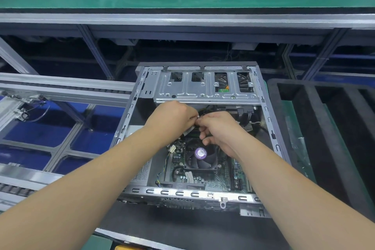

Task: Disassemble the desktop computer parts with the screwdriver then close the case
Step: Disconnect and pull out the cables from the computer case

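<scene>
While the open grey metal desktop computer case [203, 192] lies on its side on the black tabletop [162, 227], both hands reach into it. The left hand [172, 116] and right hand [218, 128] meet with curled fingers pinching a small white cable connector [196, 117] above the green motherboard [223, 180]. Inside sit a black cooler fan with a purple sticker [200, 153] and a silver drive cage [205, 85]. A black foam tray [328, 119] stands just right of the case.

A dark bench [182, 231] carries the open case [182, 193]. Just right of it lies a black foam tray [324, 128] (slotted).
</scene>
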Available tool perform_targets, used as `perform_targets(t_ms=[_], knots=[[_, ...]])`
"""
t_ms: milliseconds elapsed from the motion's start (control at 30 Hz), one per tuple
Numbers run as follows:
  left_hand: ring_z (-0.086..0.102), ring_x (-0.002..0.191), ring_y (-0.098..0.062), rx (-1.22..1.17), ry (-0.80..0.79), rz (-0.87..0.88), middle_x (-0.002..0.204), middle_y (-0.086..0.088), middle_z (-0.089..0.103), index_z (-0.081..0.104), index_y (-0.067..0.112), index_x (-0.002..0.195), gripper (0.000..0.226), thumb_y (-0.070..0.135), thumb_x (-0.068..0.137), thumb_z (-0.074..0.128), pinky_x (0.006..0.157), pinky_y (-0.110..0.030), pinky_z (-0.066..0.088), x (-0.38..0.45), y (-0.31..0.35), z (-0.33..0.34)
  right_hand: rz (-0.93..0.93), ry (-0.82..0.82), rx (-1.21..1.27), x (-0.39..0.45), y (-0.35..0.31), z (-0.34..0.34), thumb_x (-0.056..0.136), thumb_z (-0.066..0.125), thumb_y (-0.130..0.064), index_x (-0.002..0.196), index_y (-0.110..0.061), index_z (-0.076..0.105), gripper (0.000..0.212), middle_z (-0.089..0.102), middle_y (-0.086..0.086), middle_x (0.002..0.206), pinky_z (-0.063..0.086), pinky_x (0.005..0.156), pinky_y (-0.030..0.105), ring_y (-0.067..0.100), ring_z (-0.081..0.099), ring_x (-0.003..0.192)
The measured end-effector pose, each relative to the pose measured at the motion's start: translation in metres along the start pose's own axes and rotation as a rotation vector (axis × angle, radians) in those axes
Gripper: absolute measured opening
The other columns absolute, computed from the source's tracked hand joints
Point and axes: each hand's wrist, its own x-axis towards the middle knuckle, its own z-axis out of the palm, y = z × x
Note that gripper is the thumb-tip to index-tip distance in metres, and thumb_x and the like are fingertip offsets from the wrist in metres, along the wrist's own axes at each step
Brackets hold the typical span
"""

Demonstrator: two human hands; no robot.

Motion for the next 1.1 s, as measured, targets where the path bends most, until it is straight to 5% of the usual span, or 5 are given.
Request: perform_targets(t_ms=[367,667,800,933,1100], knots=[[0.055,0.076,-0.023,0.141,-0.006,0.059,0.081,0.005,0.052,0.065,0.021,0.094,0.017,0.025,0.1,0.049,0.063,-0.031,0.042,0.0,0.003,0.003,-0.003,0.003,0.014,0.005,0.003,-0.002,0.099,0.065,-0.002,0.095,0.002,0.068,0.007,0.056,0.01,0.069,0.044,0.043,0.027,0.017,0.053,0.049],[0.059,0.061,-0.009,-0.477,-0.051,-0.099,0.063,0.007,0.066,0.068,0.028,0.072,0.028,0.032,0.096,0.054,0.056,-0.031,0.047,0.004,-0.009,-0.001,-0.042,-0.013,-0.001,0.004,0.003,-0.002,0.102,0.064,-0.006,0.098,-0.001,0.066,0.008,0.056,0.011,0.076,0.045,0.045,0.025,0.016,0.054,0.054],[0.065,0.059,0.0,-0.556,-0.079,-0.151,0.063,0.012,0.071,0.067,0.027,0.073,0.029,0.034,0.099,0.056,0.055,-0.025,0.047,0.005,-0.012,0.001,-0.102,0.004,-0.092,0.004,0.004,-0.001,0.102,0.065,-0.013,0.096,-0.004,0.069,0.011,0.06,0.009,0.071,0.048,0.054,0.03,0.023,0.054,0.061],[0.064,0.052,0.003,-0.721,-0.062,-0.187,0.066,0.011,0.073,0.07,0.026,0.08,0.015,0.028,0.094,0.066,0.045,-0.007,0.038,0.002,-0.013,-0.001,-0.181,0.049,-0.276,0.003,0.005,0.0,0.103,0.062,-0.021,0.089,-0.017,0.069,0.016,0.064,0.002,0.058,0.047,0.055,0.028,0.013,0.051,0.043],[0.06,0.05,0.004,-0.642,-0.052,-0.175,0.065,0.014,0.072,0.067,0.028,0.082,0.011,0.027,0.093,0.065,0.043,-0.008,0.036,0.001,-0.011,0.0,-0.279,0.114,-0.461,0.005,0.006,0.003,0.102,0.063,-0.023,0.083,-0.027,0.065,0.019,0.066,0.0,0.061,0.047,0.058,0.029,0.002,0.051,0.038]])
